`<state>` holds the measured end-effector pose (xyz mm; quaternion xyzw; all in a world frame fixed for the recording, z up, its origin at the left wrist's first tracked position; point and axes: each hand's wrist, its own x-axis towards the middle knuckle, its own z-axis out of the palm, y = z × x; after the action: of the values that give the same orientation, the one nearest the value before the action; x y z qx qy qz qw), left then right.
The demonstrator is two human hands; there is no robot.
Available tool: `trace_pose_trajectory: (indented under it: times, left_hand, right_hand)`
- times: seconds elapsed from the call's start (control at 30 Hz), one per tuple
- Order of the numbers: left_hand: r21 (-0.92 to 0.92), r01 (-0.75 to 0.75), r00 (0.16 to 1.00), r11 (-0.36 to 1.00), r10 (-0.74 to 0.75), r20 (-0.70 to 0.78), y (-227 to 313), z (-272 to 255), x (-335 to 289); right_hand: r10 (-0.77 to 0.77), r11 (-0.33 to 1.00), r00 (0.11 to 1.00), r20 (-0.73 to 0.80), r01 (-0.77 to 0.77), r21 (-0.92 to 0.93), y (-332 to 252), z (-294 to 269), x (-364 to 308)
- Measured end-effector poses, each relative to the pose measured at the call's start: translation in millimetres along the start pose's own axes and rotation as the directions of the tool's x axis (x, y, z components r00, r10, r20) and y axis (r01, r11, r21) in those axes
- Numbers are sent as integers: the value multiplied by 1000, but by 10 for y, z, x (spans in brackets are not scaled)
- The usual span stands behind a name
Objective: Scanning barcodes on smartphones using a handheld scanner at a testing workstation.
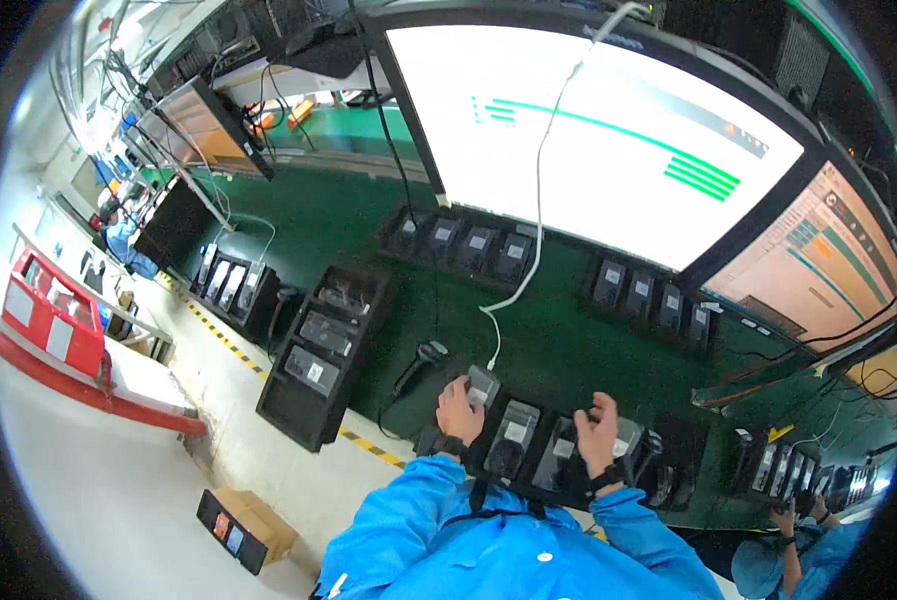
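Observation:
My left hand (458, 412) has its fingers on a grey handheld device (483, 384), tilted at the left end of a black tray (474, 468). A white cable (540, 200) runs down to the device's top end. My right hand (596, 436) is over the tray's right part, fingers apart, close beside another grey device (627, 437); whether it touches that device is hard to tell. Between my hands, a device (518, 422) and a second device (558, 455) lie in the tray's slots. Both wrists wear black bands.
A corded scanner (418, 368) lies on the green bench, left of my hands. Black trays of devices stand around: one tray (313, 425) at left, others below the large monitor (588, 130). A co-worker's hands (786, 520) are at the lower right. A cardboard box (258, 515) sits at lower left.

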<state>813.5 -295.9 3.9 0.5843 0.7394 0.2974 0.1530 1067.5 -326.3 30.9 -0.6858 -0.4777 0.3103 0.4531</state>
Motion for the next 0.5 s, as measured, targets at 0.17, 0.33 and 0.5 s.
trace_pose_trajectory:
  times: [0.17, 0.33, 0.5]
  left_hand:
    - [13, 111, 965, 994, -111, 236, -223, 24, 121]
    - [-298, 61, 964, 953, 20, 264, -443, 27, 109]
    - [-594, 10, 929, 805, 211, 303, -290, -168, -261]
  right_hand:
    - [109, 964, 967, 231, -159, 213, 146, 801, 7]
    - [24, 998, 976, 217, -37, 56, -8, 1260, -34]
    - [-256, 965, 933, 254, 263, 7, -144, 1506, 41]
